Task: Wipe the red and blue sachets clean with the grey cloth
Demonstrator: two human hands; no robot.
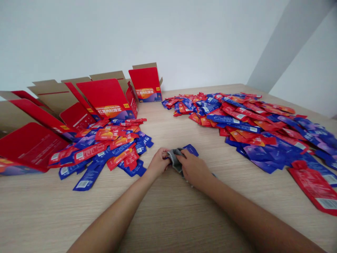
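Left hand (157, 164): fingers pinched on grey cloth (173, 155). Right hand (196, 170): fingers curled onto same cloth, between the hands. Blue sachet (191, 150) juts out beyond right fingers; held or lying, cannot tell. Left heap (113, 140), right heap (244, 121): red and blue sachets. Open red boxes (102, 93) far left.

A pale wood-grain table (163, 123) runs beneath the grip. Left of it lies a sachet pile (116, 138), with red cartons (105, 95) standing farther out; right of it spreads a larger sachet heap (252, 123).
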